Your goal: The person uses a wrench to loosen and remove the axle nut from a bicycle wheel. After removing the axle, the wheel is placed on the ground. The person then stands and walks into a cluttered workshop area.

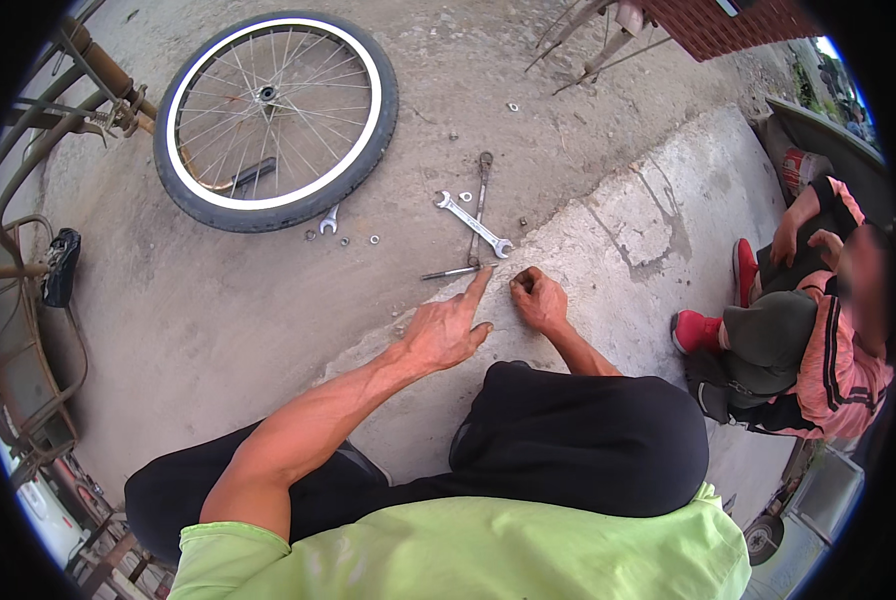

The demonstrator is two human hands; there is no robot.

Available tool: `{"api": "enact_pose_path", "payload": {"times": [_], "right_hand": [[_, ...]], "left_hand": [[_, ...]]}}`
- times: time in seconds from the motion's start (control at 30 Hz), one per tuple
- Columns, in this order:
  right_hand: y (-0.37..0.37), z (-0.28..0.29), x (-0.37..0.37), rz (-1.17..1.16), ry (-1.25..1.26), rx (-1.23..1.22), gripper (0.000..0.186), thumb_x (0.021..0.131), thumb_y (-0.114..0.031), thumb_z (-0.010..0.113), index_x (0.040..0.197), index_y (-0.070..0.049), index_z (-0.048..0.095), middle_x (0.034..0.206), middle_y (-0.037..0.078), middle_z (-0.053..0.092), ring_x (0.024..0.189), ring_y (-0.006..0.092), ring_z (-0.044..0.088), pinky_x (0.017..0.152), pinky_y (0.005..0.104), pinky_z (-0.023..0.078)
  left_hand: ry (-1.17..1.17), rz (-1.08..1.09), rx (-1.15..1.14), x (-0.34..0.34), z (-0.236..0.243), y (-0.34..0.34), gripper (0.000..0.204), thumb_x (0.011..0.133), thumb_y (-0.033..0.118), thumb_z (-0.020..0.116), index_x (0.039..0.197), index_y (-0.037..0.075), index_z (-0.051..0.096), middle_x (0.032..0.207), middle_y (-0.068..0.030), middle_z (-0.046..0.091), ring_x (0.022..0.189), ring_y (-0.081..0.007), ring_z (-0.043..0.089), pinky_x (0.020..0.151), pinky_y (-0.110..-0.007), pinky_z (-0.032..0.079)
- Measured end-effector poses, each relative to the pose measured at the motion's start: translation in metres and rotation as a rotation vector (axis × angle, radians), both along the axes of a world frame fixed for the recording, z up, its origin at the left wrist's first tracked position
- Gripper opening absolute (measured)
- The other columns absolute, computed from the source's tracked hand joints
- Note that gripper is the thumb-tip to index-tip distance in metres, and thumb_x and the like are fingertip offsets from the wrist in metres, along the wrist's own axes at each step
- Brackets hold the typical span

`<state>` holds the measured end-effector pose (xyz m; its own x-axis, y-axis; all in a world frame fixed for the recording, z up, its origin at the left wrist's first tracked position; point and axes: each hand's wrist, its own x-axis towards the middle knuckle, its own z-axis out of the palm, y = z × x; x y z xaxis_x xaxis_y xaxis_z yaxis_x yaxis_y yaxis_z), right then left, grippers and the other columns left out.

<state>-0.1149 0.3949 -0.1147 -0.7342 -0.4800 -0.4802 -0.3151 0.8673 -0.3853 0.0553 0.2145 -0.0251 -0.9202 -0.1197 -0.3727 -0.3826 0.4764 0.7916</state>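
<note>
My left hand (446, 332) is low over the pale concrete, index finger stretched out and thumb apart, holding nothing I can see. Its fingertip is close to the end of a thin metal rod (450, 272) lying on the ground. Just right of it, my right hand (541, 301) has its fingers curled together; what they hold, if anything, is hidden. Beyond both hands, a silver open-end wrench (474, 225) lies across a darker long-handled wrench (484, 182). A small nut (465, 197) sits beside them.
A bicycle wheel (388, 110) lies flat at the far left, with another wrench (330, 219) and several nuts (375, 239) at its near edge. A rusty cart frame (38, 270) stands left. At right sits a person (818, 350) in red shoes; a woven brown seat (738, 30) is at the top.
</note>
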Motion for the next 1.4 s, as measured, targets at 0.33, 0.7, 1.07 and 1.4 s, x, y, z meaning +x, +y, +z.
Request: {"api": "enact_pose_path", "payload": {"times": [0.33, 0.7, 1.07, 1.4], "right_hand": [[0.0, 0.0, 0.003, -0.01, -0.002, 0.003, 0.027, 0.092, -0.034, 0.069, 0.101, -0.009, 0.072, 0.088, 0.01, 0.076, 0.083, 0.0274, 0.073, 0.077, 0.0403, 0.055], [0.004, -0.008, -0.003, 0.016, -0.011, 0.031, 0.029, 0.091, -0.036, 0.069, 0.103, -0.011, 0.074, 0.093, 0.011, 0.077, 0.088, 0.0285, 0.074, 0.08, 0.0409, 0.055], [-0.005, -0.004, -0.005, 0.017, -0.027, 0.039, 0.03, 0.091, -0.037, 0.069, 0.105, -0.011, 0.074, 0.094, 0.011, 0.077, 0.09, 0.0296, 0.074, 0.081, 0.0417, 0.056], [0.003, -0.006, -0.001, 0.032, 0.0, 0.028, 0.026, 0.091, -0.034, 0.068, 0.103, -0.011, 0.074, 0.094, 0.011, 0.077, 0.088, 0.0287, 0.074, 0.079, 0.0409, 0.056]], "left_hand": [[0.117, 0.023, -0.017, 0.012, -0.011, 0.004, 0.094, 0.09, 0.022, 0.072, 0.163, 0.005, 0.014, 0.106, -0.0284, 0.069, 0.085, -0.0481, 0.069, 0.078, -0.054, 0.056], [-0.29, -0.176, 0.034, 0.026, -0.047, 0.011, 0.088, 0.091, 0.034, 0.068, 0.16, 0.003, 0.024, 0.089, -0.0301, 0.072, 0.087, -0.0484, 0.07, 0.084, -0.057, 0.054], [-0.361, 0.069, 0.059, 0.01, -0.055, 0.0, 0.09, 0.092, 0.035, 0.068, 0.16, 0.001, 0.021, 0.097, -0.0348, 0.071, 0.096, -0.0511, 0.069, 0.091, -0.056, 0.053], [-0.389, -0.212, 0.011, 0.038, -0.055, 0.044, 0.091, 0.09, 0.036, 0.07, 0.161, 0.002, 0.024, 0.097, -0.0313, 0.072, 0.096, -0.0489, 0.07, 0.089, -0.055, 0.053]]}}
